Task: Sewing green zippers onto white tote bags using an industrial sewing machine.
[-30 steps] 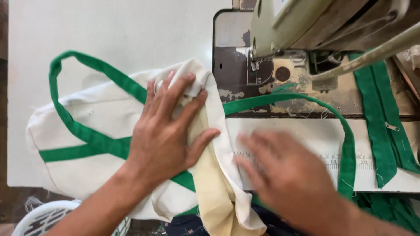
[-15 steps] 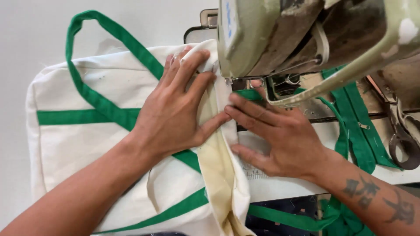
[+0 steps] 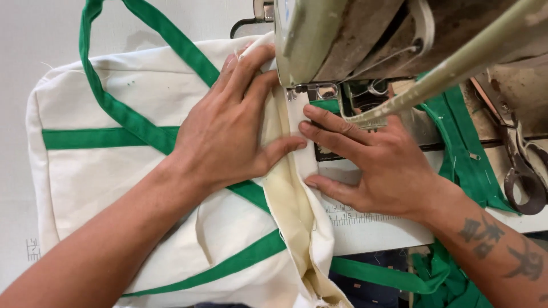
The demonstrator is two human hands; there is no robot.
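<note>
Cream tote bag (image 3: 114,182), green-banded, flat on the table, its folded seam under the sewing machine (image 3: 342,40). My left hand (image 3: 228,131) spread, pressing it; my right hand (image 3: 377,165) flat alongside. Risk, I judge: fingertips near the presser foot (image 3: 311,90); fold slipping askew.

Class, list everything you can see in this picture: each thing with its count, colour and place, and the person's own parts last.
Canvas bag: one, cream with green straps, flat on the table at left.
Sewing machine: one, worn pale green, top centre and right.
Folded seam edge: one, cream, running down from under the machine.
Green strap pieces: several, at right.
Scissors: one pair, dark, right edge.
Table: one, white.
Left hand: flat on the bag.
Right hand: fingers pressing the seam edge.
</note>
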